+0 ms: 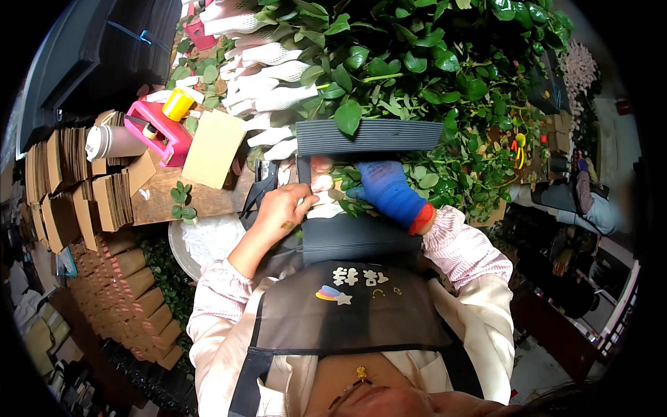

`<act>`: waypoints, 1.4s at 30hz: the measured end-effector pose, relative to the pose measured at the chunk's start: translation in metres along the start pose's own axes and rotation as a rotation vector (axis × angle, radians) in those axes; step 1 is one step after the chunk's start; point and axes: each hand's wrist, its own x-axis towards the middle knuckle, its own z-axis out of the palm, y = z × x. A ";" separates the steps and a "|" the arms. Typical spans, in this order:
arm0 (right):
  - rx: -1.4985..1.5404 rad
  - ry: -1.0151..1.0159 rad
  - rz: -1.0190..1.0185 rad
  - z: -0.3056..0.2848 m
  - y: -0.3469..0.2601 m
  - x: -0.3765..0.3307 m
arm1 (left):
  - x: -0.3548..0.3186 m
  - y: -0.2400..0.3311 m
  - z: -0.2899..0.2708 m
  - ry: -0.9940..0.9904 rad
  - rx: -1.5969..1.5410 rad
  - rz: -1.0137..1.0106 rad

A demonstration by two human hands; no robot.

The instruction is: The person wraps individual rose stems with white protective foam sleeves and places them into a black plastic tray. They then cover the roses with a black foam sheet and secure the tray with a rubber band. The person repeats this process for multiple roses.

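Note:
My left hand [286, 210] is bare, its fingertips pinched together beside a few pale pink rose heads [323, 183]; whatever is in the pinch is too small to make out. My right hand [385, 189], in a blue glove with a red cuff, curls over the leafy stems just right of those heads, its fingertips partly hidden. The roses lie between two flaps of dark corrugated sheet: the far flap [368, 138] stands beyond my hands, and the near flap [354, 238] rests against my dark apron [347, 306]. Black straps [260, 186] lie left of my left hand.
Beyond is a heap of leafy stems [431, 76] with white net-sleeved buds [278, 97]. Leftward are a pink tape dispenser [160, 132], a lidded cup [114, 142], cardboard pieces [212, 149] and a basin [182, 250] of white material. Yellow-handled cutters [519, 149] lie right; another person [590, 198] is farther off.

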 end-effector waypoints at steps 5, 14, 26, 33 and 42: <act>0.076 0.029 -0.032 -0.005 0.007 -0.007 | -0.021 -0.015 -0.038 0.201 -0.269 -0.071; 0.013 -0.075 -0.389 -0.013 -0.018 -0.026 | -0.014 0.001 -0.011 -0.125 0.005 0.076; -0.154 -0.171 -0.421 0.001 -0.029 -0.007 | -0.039 0.004 -0.012 -0.009 -0.082 -0.122; -0.299 -0.147 -0.482 0.018 -0.034 -0.004 | -0.131 0.000 -0.094 -0.177 0.556 -0.396; -0.378 -0.246 -0.549 0.011 -0.036 -0.001 | -0.005 -0.018 0.033 0.123 -0.090 0.003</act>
